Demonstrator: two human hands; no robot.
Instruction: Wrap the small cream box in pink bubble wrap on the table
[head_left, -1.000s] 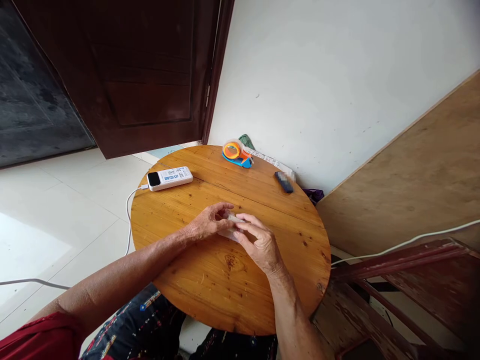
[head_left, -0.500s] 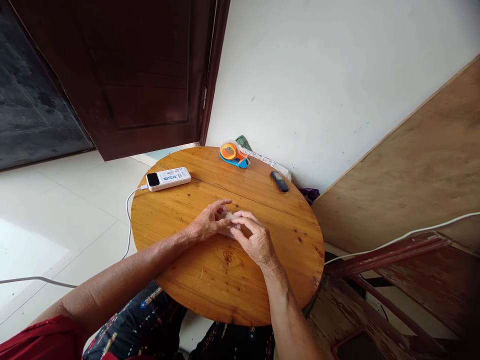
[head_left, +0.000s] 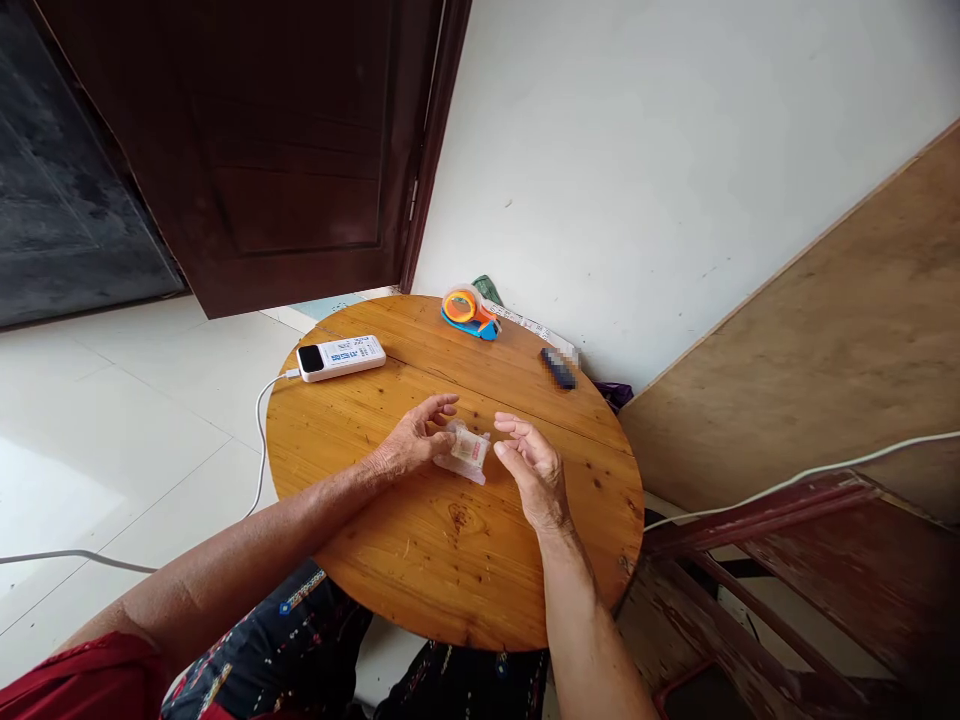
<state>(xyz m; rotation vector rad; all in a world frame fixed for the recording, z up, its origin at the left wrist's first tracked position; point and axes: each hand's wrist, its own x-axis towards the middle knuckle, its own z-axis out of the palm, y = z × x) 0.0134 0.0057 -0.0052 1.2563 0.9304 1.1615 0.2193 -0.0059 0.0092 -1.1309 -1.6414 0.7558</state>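
Observation:
A small pale packet with red print [head_left: 470,449], in crinkled clear wrapping, lies on the round wooden table [head_left: 457,570]. Beside its left end is my left hand [head_left: 416,437], fingers apart, the thumb touching the wrapping's edge. My right hand [head_left: 534,468] is raised just right of the packet, its fingers curved and apart, with nothing between them and a small gap to the wrapping.
A white power bank [head_left: 342,357] with a cable sits at the table's left. Toward the back are an orange and blue tape dispenser [head_left: 471,312], a paper strip [head_left: 536,328] and a dark blurred object [head_left: 558,368]. A wooden chair [head_left: 795,560] stands at right.
My right hand has let go of the packet and moved right, its fingers opening. The packet's printed face now shows between my hands. The view has shifted slightly.

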